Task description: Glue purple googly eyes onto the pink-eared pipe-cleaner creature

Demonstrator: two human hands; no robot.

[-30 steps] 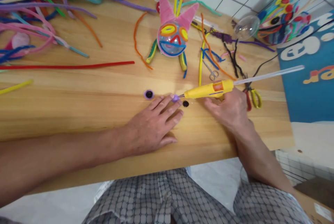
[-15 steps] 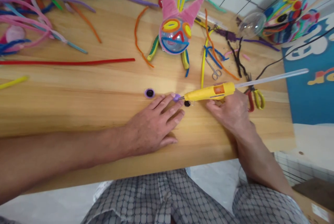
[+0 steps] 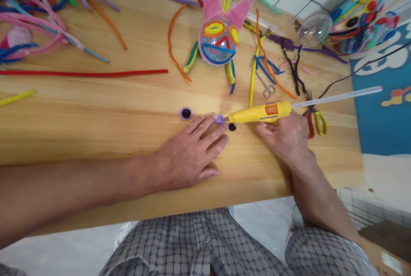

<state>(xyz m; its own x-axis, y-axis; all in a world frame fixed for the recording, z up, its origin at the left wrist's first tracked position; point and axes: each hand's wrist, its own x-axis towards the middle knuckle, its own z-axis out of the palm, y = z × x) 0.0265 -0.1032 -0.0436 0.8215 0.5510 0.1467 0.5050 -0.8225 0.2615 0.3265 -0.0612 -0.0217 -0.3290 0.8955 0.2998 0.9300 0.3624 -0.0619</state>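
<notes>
My left hand [image 3: 195, 149] lies flat on the wooden table, its fingers spread. Two of its fingertips touch a small purple disc [image 3: 219, 119]. My right hand [image 3: 287, 134] is wrapped round a yellow hot glue gun [image 3: 257, 112], whose metal nozzle meets the purple disc. A clear glue stick [image 3: 340, 97] pokes out of the gun's back end. Just below the nozzle sits a small black disc [image 3: 232, 127] with a clear rim beside it. To the left, a purple-rimmed piece with a black centre [image 3: 186, 113] rests on the table.
A clear ball figure with pink ears [image 3: 218, 40] stands ahead. Red-and-yellow scissors [image 3: 316, 124] lie beside my right hand, small metal scissors [image 3: 268, 91] farther off. Pipe cleaners [image 3: 58, 10] heap at the far left; a black cord [image 3: 340, 75] crosses the right side.
The view has shifted slightly, so everything sits a little differently in the picture. Both hands keep their places, with the nozzle still at the purple disc.
</notes>
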